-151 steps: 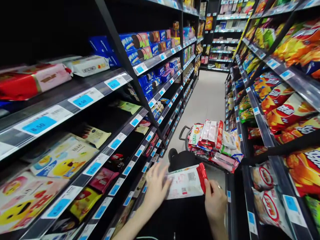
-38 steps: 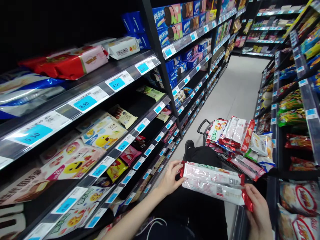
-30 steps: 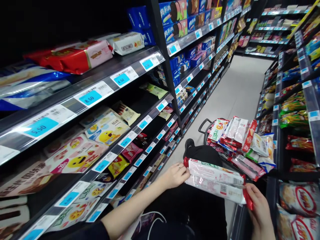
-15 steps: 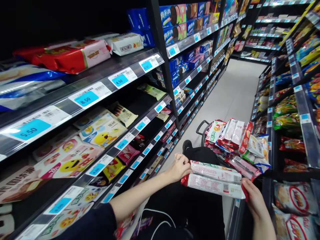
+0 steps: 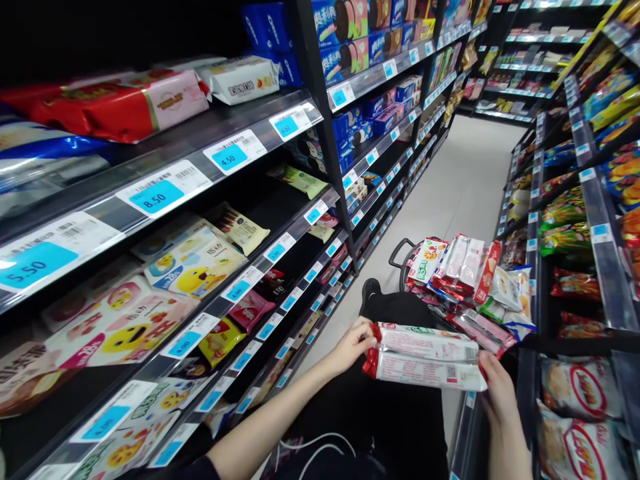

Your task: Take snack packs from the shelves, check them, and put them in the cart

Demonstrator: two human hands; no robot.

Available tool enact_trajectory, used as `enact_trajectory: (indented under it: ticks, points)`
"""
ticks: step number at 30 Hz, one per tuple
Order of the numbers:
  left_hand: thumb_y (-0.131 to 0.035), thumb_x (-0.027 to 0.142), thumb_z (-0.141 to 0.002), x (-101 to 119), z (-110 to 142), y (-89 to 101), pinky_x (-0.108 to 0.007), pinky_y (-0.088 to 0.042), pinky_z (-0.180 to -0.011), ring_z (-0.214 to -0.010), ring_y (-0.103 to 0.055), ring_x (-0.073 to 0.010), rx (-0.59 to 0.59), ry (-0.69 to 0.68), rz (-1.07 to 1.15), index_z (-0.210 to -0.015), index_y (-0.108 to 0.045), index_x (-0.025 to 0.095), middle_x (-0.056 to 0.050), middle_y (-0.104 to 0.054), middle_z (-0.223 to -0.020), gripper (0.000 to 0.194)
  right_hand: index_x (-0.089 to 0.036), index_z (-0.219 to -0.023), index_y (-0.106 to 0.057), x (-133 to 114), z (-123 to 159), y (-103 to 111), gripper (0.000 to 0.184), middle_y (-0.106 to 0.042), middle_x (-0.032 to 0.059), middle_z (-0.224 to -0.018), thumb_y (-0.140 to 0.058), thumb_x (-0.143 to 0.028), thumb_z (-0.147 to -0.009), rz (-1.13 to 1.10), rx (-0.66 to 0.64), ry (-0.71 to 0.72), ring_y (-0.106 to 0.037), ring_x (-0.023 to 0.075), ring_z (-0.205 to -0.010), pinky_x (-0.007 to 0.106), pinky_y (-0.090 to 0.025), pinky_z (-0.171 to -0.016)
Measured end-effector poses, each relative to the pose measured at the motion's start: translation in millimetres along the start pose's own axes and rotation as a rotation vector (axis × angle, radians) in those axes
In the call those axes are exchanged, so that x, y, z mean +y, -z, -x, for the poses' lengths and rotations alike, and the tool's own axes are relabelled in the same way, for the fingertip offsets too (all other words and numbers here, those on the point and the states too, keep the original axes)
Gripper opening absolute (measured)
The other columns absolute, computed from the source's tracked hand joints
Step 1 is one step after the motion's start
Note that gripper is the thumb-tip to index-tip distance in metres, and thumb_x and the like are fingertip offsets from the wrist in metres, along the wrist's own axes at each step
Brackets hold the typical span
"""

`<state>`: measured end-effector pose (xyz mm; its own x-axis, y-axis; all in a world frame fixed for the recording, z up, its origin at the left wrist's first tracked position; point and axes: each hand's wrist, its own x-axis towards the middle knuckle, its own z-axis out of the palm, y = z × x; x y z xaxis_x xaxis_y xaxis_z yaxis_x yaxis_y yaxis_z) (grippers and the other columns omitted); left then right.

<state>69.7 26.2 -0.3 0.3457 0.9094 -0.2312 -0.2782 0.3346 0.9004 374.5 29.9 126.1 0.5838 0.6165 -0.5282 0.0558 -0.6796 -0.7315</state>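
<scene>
Across my lap I hold a long white-and-red snack package (image 5: 425,363), its back side with small print and a square code facing up. My left hand (image 5: 354,344) is closed on the red left end, fingers bent around it. The right end lies in my right hand (image 5: 496,381), whose thumb rests on top while the other fingers are hidden beneath. Just beyond the package, a heap of snack packs (image 5: 463,267) in red, white and pink rises over a black round-rimmed basket (image 5: 400,257) on the floor.
Shelves with price tags (image 5: 235,155) run along my left, bearing biscuit packs (image 5: 117,320) and blue cookie boxes (image 5: 343,63). On the right stands a rack of bagged snacks (image 5: 580,393). A grey aisle floor (image 5: 465,167) leads to a far shelf. A white cable (image 5: 325,443) lies on my lap.
The view has shifted slightly. Both hands still hold the package; my left fingers have moved a little at its red end.
</scene>
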Motion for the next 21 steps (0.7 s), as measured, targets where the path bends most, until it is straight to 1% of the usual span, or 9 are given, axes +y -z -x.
enact_trajectory:
  ticks: [3,5,7,9,12,14,17,19,21]
  points:
    - [-0.046,0.060,-0.079,-3.7,1.8,-9.4,-0.023,-0.041,-0.067,-0.070,-0.046,-0.0108,-0.040,0.131,0.063,-0.080,-0.048,0.014,0.000,-0.049,-0.074,0.046,-0.022,-0.092,-0.054,-0.7,5.4,-3.8,0.053,-0.062,-0.0041,-0.066,-0.080,-0.038,-0.049,-0.067,0.024,0.013,-0.055,0.0133,-0.052,0.022,-0.040,-0.046]
    - [-0.039,0.067,-0.079,-6.4,4.0,-15.5,-0.022,-0.040,-0.062,-0.065,-0.046,-0.0106,-0.093,0.169,0.107,-0.077,-0.049,0.013,-0.001,-0.051,-0.069,0.055,-0.021,-0.096,-0.056,-0.1,9.4,-6.4,0.056,-0.065,-0.0006,-0.073,-0.081,-0.035,-0.047,-0.119,0.014,-0.030,-0.058,0.0160,-0.057,0.024,-0.043,-0.047]
    - [-0.034,0.070,-0.078,-7.8,5.2,-17.0,-0.021,-0.037,-0.055,-0.056,-0.043,-0.0092,-0.120,0.177,0.115,-0.066,-0.047,0.012,0.000,-0.048,-0.060,0.061,-0.017,-0.091,-0.060,1.5,12.8,-7.1,0.053,-0.066,0.0028,-0.075,-0.081,-0.032,-0.044,-0.150,-0.019,-0.105,-0.060,0.0182,-0.058,0.025,-0.044,-0.048]
    - [-0.036,0.067,-0.079,-6.2,5.2,-12.0,-0.019,-0.031,-0.049,-0.049,-0.038,-0.0066,-0.109,0.179,0.090,-0.057,-0.043,0.012,0.002,-0.041,-0.051,0.060,-0.015,-0.084,-0.063,3.7,15.4,-5.2,0.048,-0.066,0.0042,-0.073,-0.082,-0.029,-0.042,-0.150,-0.052,-0.165,-0.060,0.0190,-0.057,0.026,-0.044,-0.046]
    - [-0.042,0.056,-0.083,2.5,4.7,3.6,-0.017,-0.028,-0.047,-0.045,-0.036,-0.0049,-0.094,0.165,0.032,-0.050,-0.039,0.012,0.003,-0.038,-0.045,0.055,-0.015,-0.076,-0.064,6.5,18.5,-0.7,0.041,-0.066,0.0021,-0.070,-0.082,-0.028,-0.042,-0.159,-0.037,-0.153,-0.058,0.0164,-0.054,0.024,-0.044,-0.046]
    - [-0.041,0.051,-0.086,10.0,5.4,11.8,-0.017,-0.032,-0.047,-0.044,-0.042,-0.0053,-0.148,0.157,0.024,-0.057,-0.046,0.011,0.001,-0.047,-0.051,0.050,-0.016,-0.075,-0.063,7.2,20.0,0.8,0.039,-0.066,0.0005,-0.070,-0.083,-0.029,-0.044,-0.175,-0.010,-0.130,-0.058,0.0148,-0.054,0.023,-0.045,-0.047]
    - [-0.044,0.051,-0.084,16.1,8.3,10.1,-0.018,-0.036,-0.044,-0.045,-0.047,-0.0067,-0.276,0.188,0.064,-0.083,-0.055,0.011,0.001,-0.054,-0.062,0.041,-0.017,-0.079,-0.063,6.9,21.4,-0.4,0.040,-0.067,0.0012,-0.074,-0.082,-0.033,-0.047,-0.168,-0.019,-0.118,-0.060,0.0161,-0.058,0.025,-0.047,-0.051]
    - [-0.052,0.054,-0.078,14.6,9.9,1.7,-0.017,-0.034,-0.042,-0.044,-0.046,-0.0071,-0.256,0.228,0.126,-0.080,-0.055,0.011,0.002,-0.051,-0.056,0.043,-0.016,-0.081,-0.063,6.5,22.2,-1.9,0.042,-0.068,0.0026,-0.078,-0.081,-0.037,-0.049,-0.146,-0.023,-0.099,-0.061,0.0181,-0.062,0.026,-0.049,-0.054]
    - [-0.057,0.057,-0.072,10.3,10.3,-6.8,-0.017,-0.030,-0.041,-0.042,-0.042,-0.0065,-0.178,0.268,0.199,-0.063,-0.052,0.011,0.002,-0.047,-0.048,0.047,-0.015,-0.083,-0.063,6.3,23.2,-2.5,0.045,-0.068,0.0038,-0.081,-0.079,-0.041,-0.050,-0.120,-0.014,-0.084,-0.063,0.0206,-0.068,0.028,-0.050,-0.057]
